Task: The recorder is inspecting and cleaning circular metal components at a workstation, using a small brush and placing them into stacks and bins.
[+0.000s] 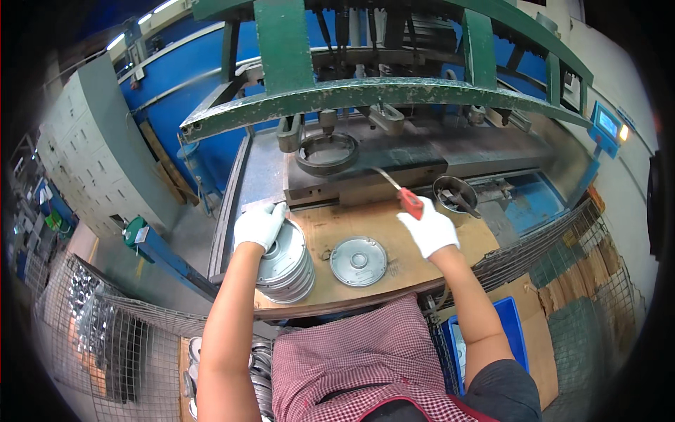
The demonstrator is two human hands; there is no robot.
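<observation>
Disc stack (286, 270) part-hidden; apron (358, 344) cropped

I watched through the left of two wide fisheye cameras worn on the person's head, set above the checked apron (351, 337) and facing forward and steeply down. The bare arms rose from the lower edge, nearest the lens; the left hand (260, 227) and right hand (430, 228) showed farther out, over the wooden board (415, 271). Beyond, my view reached the green frame (387, 93), bowed by the lens, and spread sideways from the grey cabinet (123, 133) to the pale wall (629, 176).
</observation>
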